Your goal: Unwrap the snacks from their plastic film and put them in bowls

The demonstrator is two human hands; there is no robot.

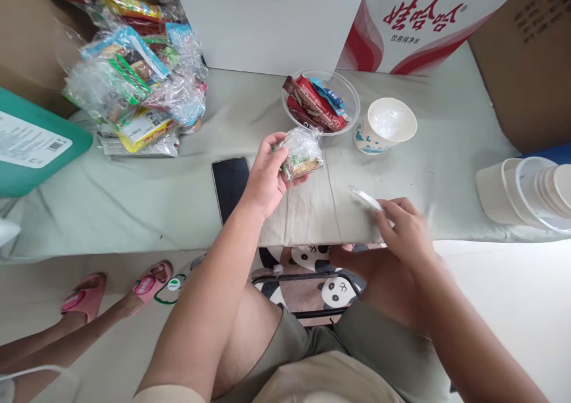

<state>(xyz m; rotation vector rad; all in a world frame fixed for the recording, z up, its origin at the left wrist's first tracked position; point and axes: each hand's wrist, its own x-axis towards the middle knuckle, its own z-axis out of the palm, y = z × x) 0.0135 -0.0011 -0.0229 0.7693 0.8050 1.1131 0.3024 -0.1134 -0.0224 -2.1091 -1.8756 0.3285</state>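
My left hand (270,171) is closed around a small snack pack (306,162) in crinkled clear plastic wrap, held above the table just in front of a clear round bowl (354,108). Inside that bowl lie red and blue snack packets (319,102). In my right hand (405,230), near the table's front edge, is a slim white tool (368,199) pointing to the left; blur hides its exact kind. A black-screened phone (231,186) lies beside my left wrist. Behind my right hand stands a paper cup (372,132) with clear plastic in it.
Wrapped snacks (138,87) are heaped at the back left, beside a green jug (35,147). White boxes (272,28) stand along the back. Stacked cups and tubs (504,191) are at the right. Another person's feet in pink sandals (149,284) show below left.
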